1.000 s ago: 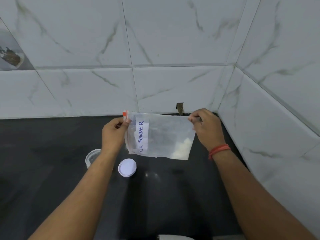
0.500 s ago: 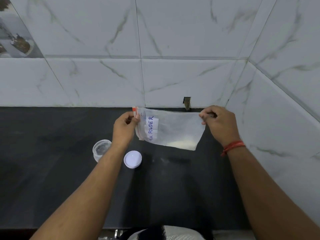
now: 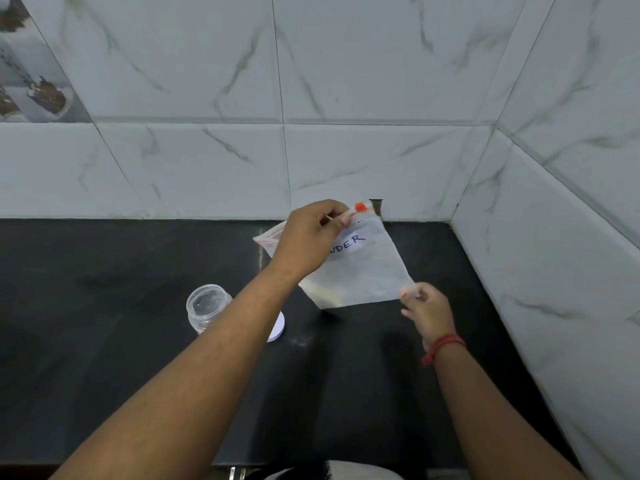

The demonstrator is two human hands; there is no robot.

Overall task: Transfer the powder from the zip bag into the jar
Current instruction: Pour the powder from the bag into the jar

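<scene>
Holding zip bag [image 3: 360, 268] with 2 hands, tilted.

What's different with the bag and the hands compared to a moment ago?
The bag was held level by its top corners; now it is tilted. The left hand has moved right along the zip edge, and the right hand has dropped to pinch a lower corner. The powder has slid to the lower left. The jar and lid stayed put.
</scene>
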